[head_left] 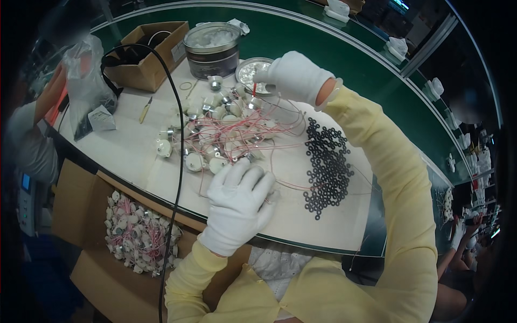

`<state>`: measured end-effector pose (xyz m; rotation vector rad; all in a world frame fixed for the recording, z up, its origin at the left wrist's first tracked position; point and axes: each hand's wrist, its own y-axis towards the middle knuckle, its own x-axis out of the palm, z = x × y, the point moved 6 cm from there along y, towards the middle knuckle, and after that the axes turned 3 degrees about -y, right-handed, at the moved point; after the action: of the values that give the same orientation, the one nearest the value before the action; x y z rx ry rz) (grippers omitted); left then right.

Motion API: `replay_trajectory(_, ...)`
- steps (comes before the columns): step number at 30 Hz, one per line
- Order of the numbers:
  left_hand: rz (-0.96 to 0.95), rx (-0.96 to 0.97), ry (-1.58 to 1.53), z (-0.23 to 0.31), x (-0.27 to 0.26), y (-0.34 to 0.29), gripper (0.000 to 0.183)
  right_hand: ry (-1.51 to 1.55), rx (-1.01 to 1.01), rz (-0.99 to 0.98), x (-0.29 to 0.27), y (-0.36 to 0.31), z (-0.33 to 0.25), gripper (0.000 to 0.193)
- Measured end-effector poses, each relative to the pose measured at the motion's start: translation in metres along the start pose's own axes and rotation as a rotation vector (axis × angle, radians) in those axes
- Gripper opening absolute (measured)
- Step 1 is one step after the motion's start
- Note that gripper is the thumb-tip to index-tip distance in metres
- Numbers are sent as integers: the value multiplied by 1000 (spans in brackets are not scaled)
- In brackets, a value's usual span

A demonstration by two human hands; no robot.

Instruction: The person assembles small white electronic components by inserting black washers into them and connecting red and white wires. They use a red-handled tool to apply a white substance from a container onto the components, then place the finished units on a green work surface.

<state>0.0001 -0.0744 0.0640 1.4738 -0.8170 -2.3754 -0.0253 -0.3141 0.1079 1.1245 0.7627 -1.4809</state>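
Observation:
My left hand (237, 202), in a white glove, lies at the near edge of a heap of small white-and-metal motors (195, 161) with thin pink wires (231, 132). Its fingers are curled together round a small motor, of which only the metal end (249, 156) shows past the fingertips. My right hand (299, 76), also gloved, is raised beyond the heap beside a shallow round tin (240, 81) holding something whitish. Its fingers pinch a thin red stick (254, 89) that points down; the stick's upper part is hidden by the glove.
Many black rings (328, 167) lie spread to the right. Behind the heap stand a large metal can (212, 62) and a cardboard box (145, 70). A small knife (145, 110) lies left; a black cable (180, 140) crosses the view. An open carton (89, 202) of motors stands below the table's edge.

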Motion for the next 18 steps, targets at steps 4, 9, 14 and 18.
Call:
replay_trajectory(4,8,-30,-34,-3,0,-4,30,32,-229,124,10,20,-16,24)
replay_trajectory(9,27,-39,-53,-5,1,-6,31,145,-340,222,12,16,-20,19)
replay_trajectory(14,21,-44,-52,-6,1,-7,31,115,-328,165,19,18,-16,13)
replay_trajectory(18,15,-49,-49,-6,1,-7,31,40,-251,143,10,18,-7,11)
